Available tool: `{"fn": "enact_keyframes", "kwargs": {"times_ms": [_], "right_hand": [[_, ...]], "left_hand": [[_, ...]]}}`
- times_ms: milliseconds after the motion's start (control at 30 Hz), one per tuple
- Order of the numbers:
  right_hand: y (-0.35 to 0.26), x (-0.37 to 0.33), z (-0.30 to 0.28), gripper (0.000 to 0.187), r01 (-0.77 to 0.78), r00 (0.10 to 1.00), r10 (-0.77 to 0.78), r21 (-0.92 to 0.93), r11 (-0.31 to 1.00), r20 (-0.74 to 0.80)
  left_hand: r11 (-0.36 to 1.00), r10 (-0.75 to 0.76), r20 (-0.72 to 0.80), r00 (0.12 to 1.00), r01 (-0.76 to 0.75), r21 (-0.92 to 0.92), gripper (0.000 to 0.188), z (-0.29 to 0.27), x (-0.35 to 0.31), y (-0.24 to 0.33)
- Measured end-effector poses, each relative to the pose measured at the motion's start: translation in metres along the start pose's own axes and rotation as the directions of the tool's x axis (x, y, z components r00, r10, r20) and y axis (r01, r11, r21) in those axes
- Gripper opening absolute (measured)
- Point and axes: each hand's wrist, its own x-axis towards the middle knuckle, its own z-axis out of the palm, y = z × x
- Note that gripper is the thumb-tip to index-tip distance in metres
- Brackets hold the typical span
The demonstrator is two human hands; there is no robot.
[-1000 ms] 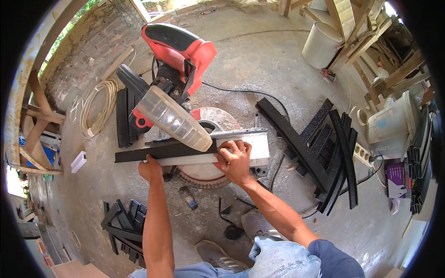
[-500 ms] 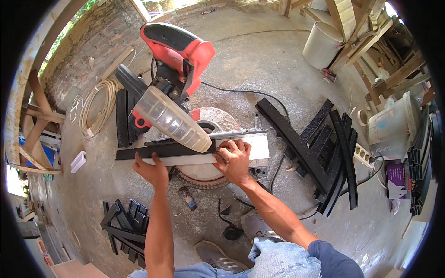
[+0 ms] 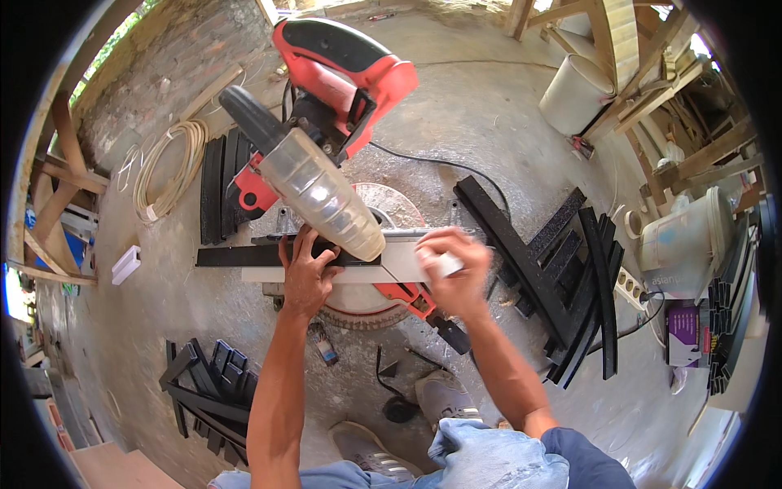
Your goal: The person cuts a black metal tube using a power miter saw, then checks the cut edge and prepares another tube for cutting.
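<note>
Red and black mitre saw (image 3: 326, 147) with clear blade guard (image 3: 326, 196), set on a concrete floor (image 3: 489, 98); a long black strip (image 3: 244, 255) lies across its base against the fence, running out toward the left. Left hand (image 3: 308, 275) pressed flat and spread open on the strip just beside the guard; right hand (image 3: 452, 273) closed around a small white piece (image 3: 446, 264) at the right end of the base. Further black strips (image 3: 562, 269) stacked on the floor to the right, a coiled hose (image 3: 167, 171) to the left.
</note>
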Motion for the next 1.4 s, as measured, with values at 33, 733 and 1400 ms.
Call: {"fn": "enact_keyframes", "kwargs": {"times_ms": [33,733,1400], "right_hand": [[-0.018,0.026,-0.015,0.007,0.149,0.987,-0.144,0.078,0.986,-0.065],[-0.142,0.227,0.045,0.041,0.535,0.826,-0.115,-0.704,0.467,0.552],[-0.100,0.103,-0.023,0.066,0.155,0.967,-0.068,-0.352,0.923,0.247]], "left_hand": [[1.000,-0.012,-0.001,1.000,0.012,-0.002,0.023,-0.001,-0.001,0.001],[1.000,-0.007,-0.078,0.997,0.006,-0.020,0.033,0.011,-0.001,-0.006],[0.998,-0.023,0.005,1.000,0.022,0.052,0.029,0.013,-0.003,-0.004]]}}
